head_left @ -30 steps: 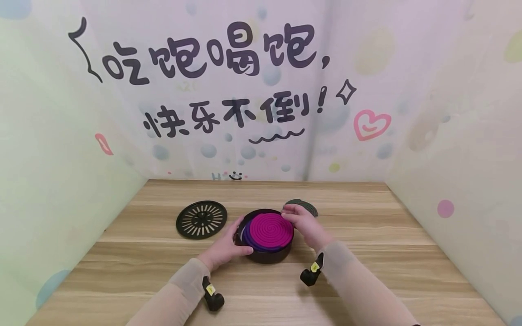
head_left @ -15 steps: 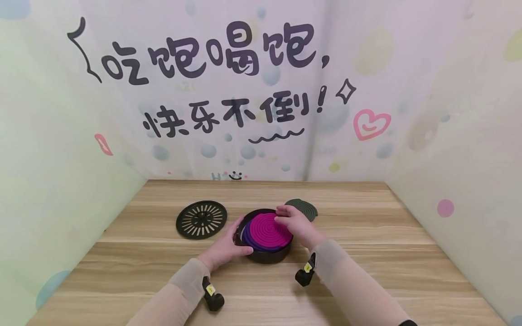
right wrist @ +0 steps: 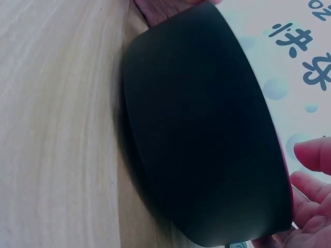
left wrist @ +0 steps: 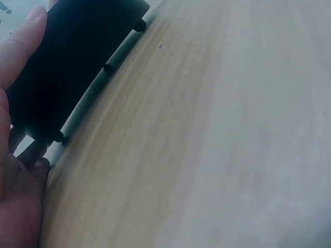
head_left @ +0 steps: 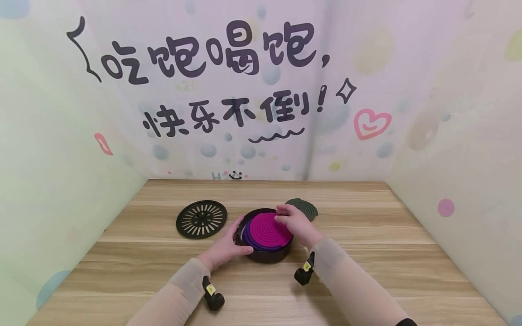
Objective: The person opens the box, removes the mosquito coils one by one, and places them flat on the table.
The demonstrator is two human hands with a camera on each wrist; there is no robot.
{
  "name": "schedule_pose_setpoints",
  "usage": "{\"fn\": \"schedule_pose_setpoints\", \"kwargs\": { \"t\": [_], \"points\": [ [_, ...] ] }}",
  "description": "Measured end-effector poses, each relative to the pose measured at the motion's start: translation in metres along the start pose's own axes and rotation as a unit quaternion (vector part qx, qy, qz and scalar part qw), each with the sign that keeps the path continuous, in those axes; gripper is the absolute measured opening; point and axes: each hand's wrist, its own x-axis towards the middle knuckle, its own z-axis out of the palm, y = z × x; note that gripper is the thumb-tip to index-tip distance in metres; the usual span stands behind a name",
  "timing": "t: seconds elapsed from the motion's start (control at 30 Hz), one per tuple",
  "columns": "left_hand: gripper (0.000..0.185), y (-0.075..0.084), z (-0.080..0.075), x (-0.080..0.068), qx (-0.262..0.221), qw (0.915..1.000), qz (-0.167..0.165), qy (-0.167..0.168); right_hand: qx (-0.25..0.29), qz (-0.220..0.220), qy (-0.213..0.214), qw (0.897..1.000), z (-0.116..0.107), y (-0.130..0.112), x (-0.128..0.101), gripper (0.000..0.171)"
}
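Observation:
Near the middle of the table, in the head view, a round black mosquito coil holder holds spiral coils. A magenta coil lies on top, with a purple-blue coil showing beneath its left and front edges. My left hand grips the holder's left side, thumb at the front and fingers round the back. At the right rim, my right hand reaches over the magenta coil's edge. In the right wrist view, its thumb stands apart from its bent fingers beside the holder's black wall. The left wrist view shows small feet under the holder.
A black slotted lid lies on the wooden table to the left. Behind my right hand are dark green coils. A patterned cloth wall closes off the back, with side walls left and right.
My right hand has shifted slightly left, its fingers moving from the holder's rim over the magenta coil, uncovering more of the green coils. The left hand and holder have not moved.

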Motion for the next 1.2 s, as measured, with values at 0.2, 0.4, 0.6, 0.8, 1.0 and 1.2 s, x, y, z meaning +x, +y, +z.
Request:
{"fn": "schedule_pose_setpoints", "kwargs": {
  "t": [0.2, 0.4, 0.6, 0.8, 1.0, 1.2],
  "points": [
    [0.108, 0.001, 0.0, -0.001, -0.003, 1.0, -0.001, 0.0, -0.008, 0.002, 0.001, 1.0, 0.0, -0.001, 0.003, 0.048],
    [0.107, 0.001, 0.0, -0.001, -0.007, 0.9999, -0.006, -0.002, -0.026, 0.005, 0.002, 1.0, 0.001, -0.005, 0.003, 0.046],
    [0.107, 0.0, 0.0, -0.001, -0.008, 0.9999, -0.009, -0.004, -0.059, 0.004, 0.005, 0.998, 0.001, -0.008, 0.004, 0.044],
    [0.108, 0.0, 0.0, 0.0, -0.007, 1.0, -0.006, -0.001, -0.077, -0.002, 0.0, 0.997, 0.003, -0.009, 0.005, 0.043],
    [0.107, -0.001, 0.0, 0.001, -0.008, 1.0, -0.001, -0.004, -0.046, 0.009, 0.004, 0.999, 0.004, -0.01, 0.006, 0.042],
    [0.108, -0.001, 0.0, 0.001, -0.005, 1.0, -0.001, -0.006, -0.099, -0.005, -0.004, 0.995, 0.004, -0.01, 0.007, 0.042]
  ]
}}
